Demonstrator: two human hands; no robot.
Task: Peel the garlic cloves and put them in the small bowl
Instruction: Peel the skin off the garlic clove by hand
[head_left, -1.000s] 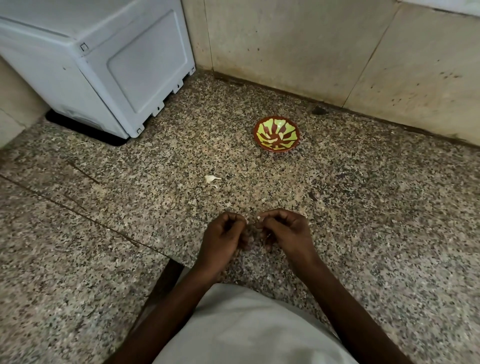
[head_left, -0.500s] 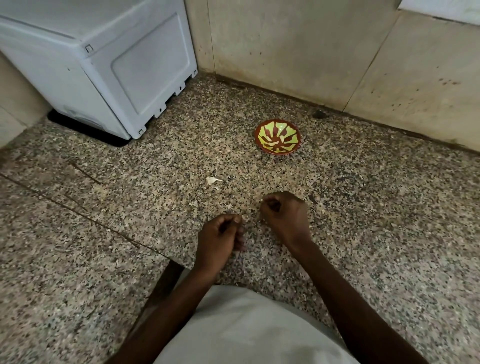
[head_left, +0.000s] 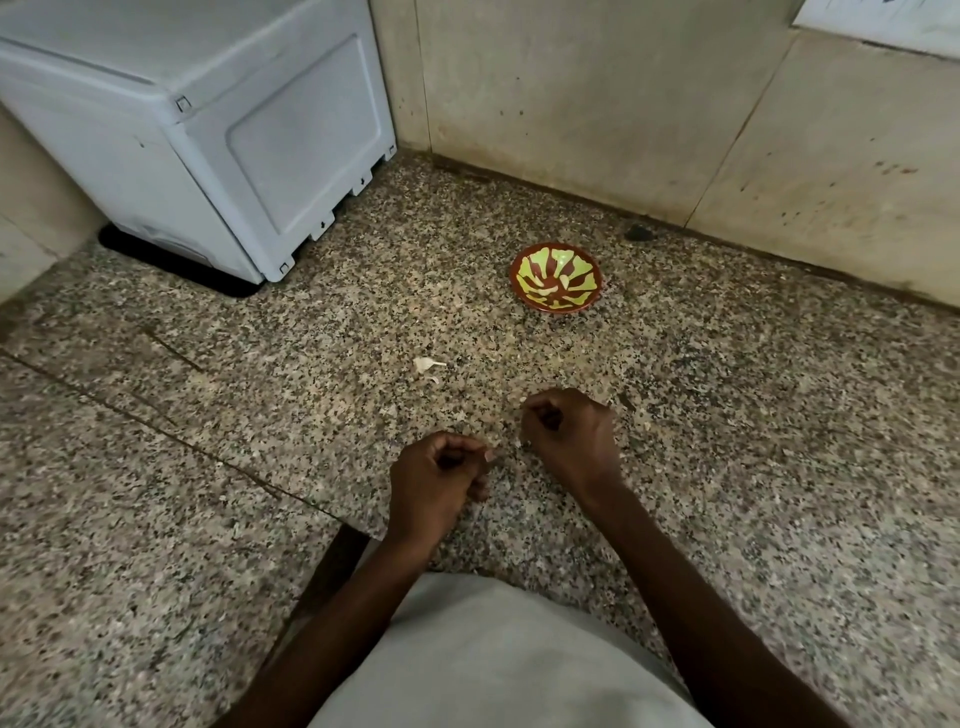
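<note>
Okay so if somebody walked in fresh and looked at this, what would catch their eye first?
Probably the small bowl, red-brown with bright green-yellow patterning, sitting alone on the speckled stone floor near the wall. Next, the two hands low in the middle: the left hand and right hand, both with fingers curled, apart from each other. A pale scrap of garlic skin lies on the floor between them and the white appliance at upper left.

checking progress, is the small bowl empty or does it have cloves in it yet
Not empty: the small bowl sits upright on the floor with two or so pale pieces, apparently peeled garlic cloves, inside.
</note>
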